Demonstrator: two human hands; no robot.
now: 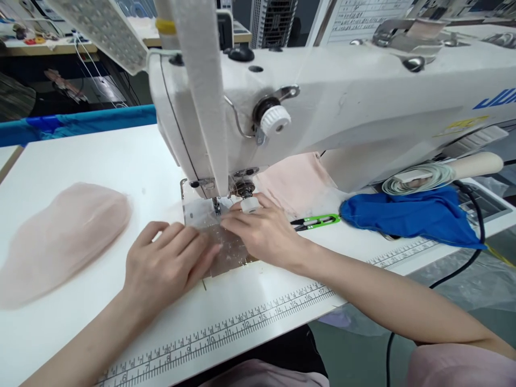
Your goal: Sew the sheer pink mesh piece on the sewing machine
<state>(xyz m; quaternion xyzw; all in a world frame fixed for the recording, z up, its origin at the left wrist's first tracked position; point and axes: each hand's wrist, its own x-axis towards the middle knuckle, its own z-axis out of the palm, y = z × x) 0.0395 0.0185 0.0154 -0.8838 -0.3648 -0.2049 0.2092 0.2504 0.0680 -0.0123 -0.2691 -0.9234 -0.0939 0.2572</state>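
Note:
A white industrial sewing machine (363, 102) stands on a white table (100, 156). My left hand (165, 263) lies flat on a thin sheer fabric piece (229, 252) on the metal needle plate (193, 209), fingers together and pointing at the presser foot (217, 204). My right hand (264, 231) presses the same sheer piece just right of the needle, with a white thimble-like cap (250, 204) on one finger. Whether either hand pinches the fabric cannot be told.
A pile of pale pink sheer pieces (60, 236) lies at the left. Pink cloth (298, 183) sits behind the needle. Green thread snips (318, 221) and a blue cloth (415, 215) lie to the right. A printed ruler (242, 322) runs along the table's front edge.

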